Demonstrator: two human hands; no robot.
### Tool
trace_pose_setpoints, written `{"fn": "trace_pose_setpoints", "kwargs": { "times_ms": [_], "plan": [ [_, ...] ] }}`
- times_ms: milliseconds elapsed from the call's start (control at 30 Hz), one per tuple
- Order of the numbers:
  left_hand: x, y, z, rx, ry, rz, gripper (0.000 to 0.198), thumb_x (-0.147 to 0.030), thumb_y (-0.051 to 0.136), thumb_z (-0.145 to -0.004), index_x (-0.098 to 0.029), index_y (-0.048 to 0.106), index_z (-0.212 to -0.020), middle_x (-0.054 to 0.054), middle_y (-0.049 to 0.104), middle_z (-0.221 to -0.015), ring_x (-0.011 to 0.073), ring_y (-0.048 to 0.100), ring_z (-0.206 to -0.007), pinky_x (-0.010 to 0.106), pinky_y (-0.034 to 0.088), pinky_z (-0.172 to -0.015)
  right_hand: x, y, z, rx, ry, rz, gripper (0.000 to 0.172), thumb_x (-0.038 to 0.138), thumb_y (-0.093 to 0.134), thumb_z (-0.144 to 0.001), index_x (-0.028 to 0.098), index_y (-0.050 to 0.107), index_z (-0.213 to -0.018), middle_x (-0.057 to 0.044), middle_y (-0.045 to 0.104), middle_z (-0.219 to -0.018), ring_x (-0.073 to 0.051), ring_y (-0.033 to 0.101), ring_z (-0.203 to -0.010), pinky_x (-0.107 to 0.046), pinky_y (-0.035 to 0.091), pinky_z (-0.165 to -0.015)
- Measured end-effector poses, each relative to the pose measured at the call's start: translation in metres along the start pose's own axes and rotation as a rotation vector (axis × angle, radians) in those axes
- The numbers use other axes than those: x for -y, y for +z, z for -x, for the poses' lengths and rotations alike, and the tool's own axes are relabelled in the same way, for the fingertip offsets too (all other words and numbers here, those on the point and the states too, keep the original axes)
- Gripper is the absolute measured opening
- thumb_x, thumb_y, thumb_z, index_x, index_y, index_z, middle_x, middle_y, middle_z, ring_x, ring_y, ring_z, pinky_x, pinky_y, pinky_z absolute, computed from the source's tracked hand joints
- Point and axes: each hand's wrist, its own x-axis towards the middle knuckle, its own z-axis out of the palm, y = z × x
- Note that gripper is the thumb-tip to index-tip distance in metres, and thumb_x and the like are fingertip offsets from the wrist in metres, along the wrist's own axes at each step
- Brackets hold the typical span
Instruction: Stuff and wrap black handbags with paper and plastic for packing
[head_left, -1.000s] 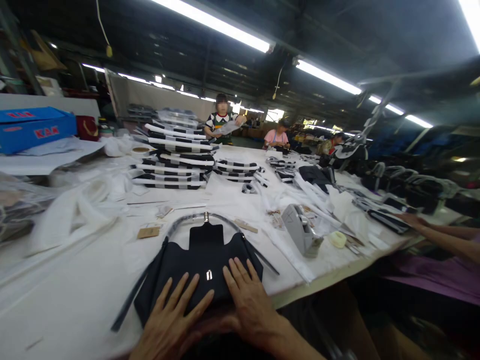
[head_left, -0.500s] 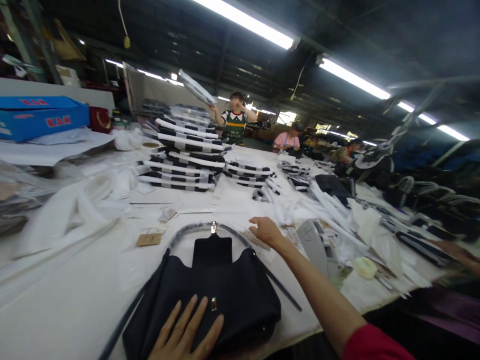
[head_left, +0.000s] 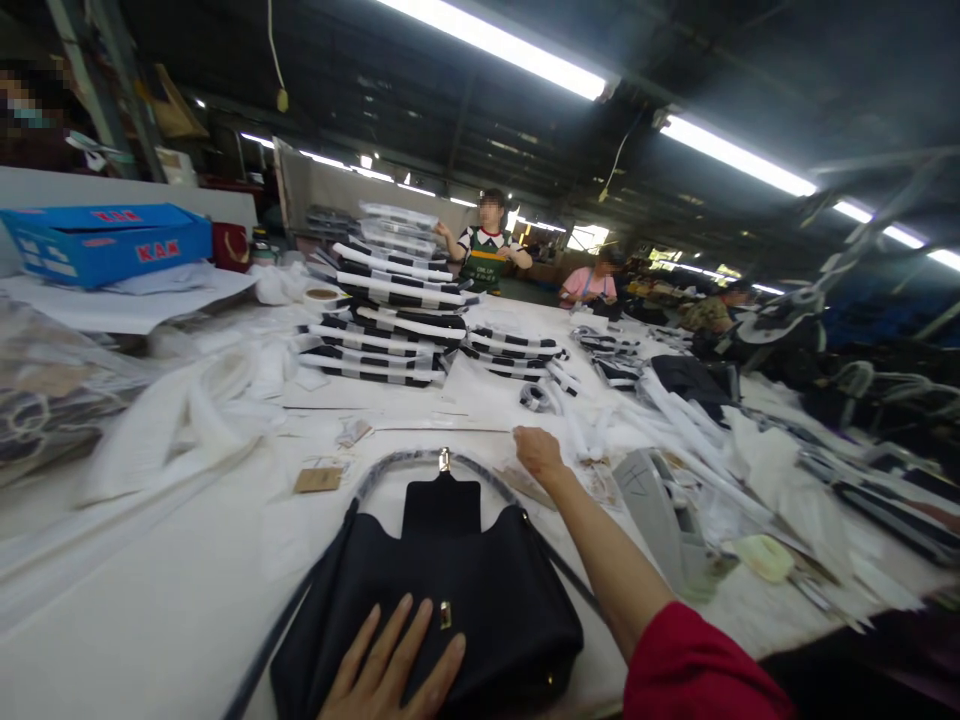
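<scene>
A black handbag (head_left: 495, 560) lies on the white table in front of me. Its front flap (head_left: 442, 510) is turned up, with a metal clasp at the tip, and its handle looks wrapped in clear film. My left hand (head_left: 397, 660) rests flat on the bag's front, fingers spread, beside the small gold lock (head_left: 445, 614). Beyond the bag's right side, my right hand (head_left: 538, 452) is closed low over the table. A thin brown strip (head_left: 450, 430) runs leftward from its fingers; the grip itself is partly hidden.
Stacked wrapped black-and-white bundles (head_left: 397, 310) stand behind the bag. A grey tape dispenser (head_left: 656, 510) sits at right, near white foam strips and a yellowish tape roll (head_left: 763, 557). A brown tag (head_left: 318, 480) lies at left, a blue box (head_left: 112, 245) farther back. Co-workers (head_left: 491, 250) are behind the table.
My right hand has gone from pointing fingers to a closed grip at the strip's end. My left hand stays on the bag. The co-worker behind has lowered a wrapped package onto the stack.
</scene>
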Motion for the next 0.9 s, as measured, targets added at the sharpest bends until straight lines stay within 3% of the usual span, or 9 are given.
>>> {"fn": "trace_pose_setpoints", "kwargs": {
  "times_ms": [133, 267, 367, 467, 567, 667, 900],
  "plan": [
    [-0.011, -0.01, -0.005, 0.047, -0.171, 0.154, 0.051, -0.033, 0.048, -0.095, -0.035, 0.042, -0.145, 0.004, 0.061, -0.135, 0.0251, 0.056, -0.124, 0.043, 0.035, -0.11, -0.006, -0.05, 0.037, -0.134, -0.007, -0.003, 0.042, 0.025, 0.026, -0.103, 0.019, 0.06, -0.126, -0.014, 0.067, -0.121, -0.025, 0.064, -0.11, -0.036, 0.048, -0.09],
    [-0.016, -0.02, -0.009, 0.126, -0.263, 0.334, 0.054, -0.031, 0.057, -0.093, -0.035, 0.041, -0.144, 0.006, 0.06, -0.136, 0.0265, 0.054, -0.127, 0.046, 0.042, -0.106, 0.023, -0.085, 0.109, -0.312, -0.36, -0.102, 0.036, 0.022, 0.036, -0.1, 0.019, 0.062, -0.124, -0.011, 0.066, -0.125, -0.023, 0.058, -0.118, -0.035, 0.044, -0.101],
    [-0.016, -0.025, -0.012, 0.151, -0.307, 0.412, 0.051, -0.031, 0.059, -0.093, -0.036, 0.045, -0.141, 0.008, 0.06, -0.136, 0.0275, 0.056, -0.125, 0.05, 0.042, -0.106, 0.06, -0.08, 0.171, -0.283, -0.624, -0.131, 0.037, 0.011, 0.039, -0.094, 0.017, 0.062, -0.122, -0.011, 0.067, -0.123, -0.022, 0.058, -0.116, -0.034, 0.046, -0.101],
    [-0.017, -0.029, -0.014, 0.206, -0.329, 0.481, 0.052, -0.028, 0.061, -0.092, -0.032, 0.045, -0.141, 0.009, 0.062, -0.132, 0.0276, 0.059, -0.121, 0.05, 0.044, -0.105, 0.09, -0.054, 0.213, -0.155, -0.664, -0.115, 0.032, 0.01, 0.044, -0.09, 0.016, 0.064, -0.115, -0.012, 0.069, -0.115, -0.023, 0.062, -0.107, -0.033, 0.051, -0.091],
    [-0.019, -0.029, -0.01, 0.267, -0.316, 0.535, 0.046, -0.016, 0.055, -0.092, -0.025, 0.05, -0.137, 0.01, 0.071, -0.111, 0.0242, 0.069, -0.098, 0.04, 0.055, -0.088, 0.1, -0.03, 0.229, -0.056, -0.588, -0.113, 0.022, 0.016, 0.049, -0.092, 0.019, 0.065, -0.107, -0.009, 0.071, -0.108, -0.023, 0.065, -0.098, -0.034, 0.051, -0.086],
    [-0.018, -0.029, 0.0, 0.214, -0.3, 0.569, 0.044, -0.012, 0.049, -0.094, -0.02, 0.05, -0.137, 0.009, 0.073, -0.102, 0.0205, 0.071, -0.084, 0.031, 0.058, -0.076, 0.094, -0.021, 0.23, -0.085, -0.561, -0.139, 0.027, 0.02, 0.047, -0.095, 0.021, 0.064, -0.116, -0.009, 0.068, -0.122, -0.023, 0.063, -0.107, -0.037, 0.047, -0.092],
    [-0.008, -0.034, 0.003, -0.089, -0.261, 0.534, 0.033, -0.013, 0.045, -0.096, -0.015, 0.056, -0.128, 0.012, 0.069, -0.116, 0.0206, 0.065, -0.109, 0.042, 0.053, -0.099, 0.084, -0.037, 0.227, -0.083, -0.479, 0.06, 0.037, 0.009, 0.039, -0.093, 0.014, 0.061, -0.123, -0.015, 0.068, -0.118, -0.027, 0.064, -0.1, -0.039, 0.045, -0.085]
  ]
}}
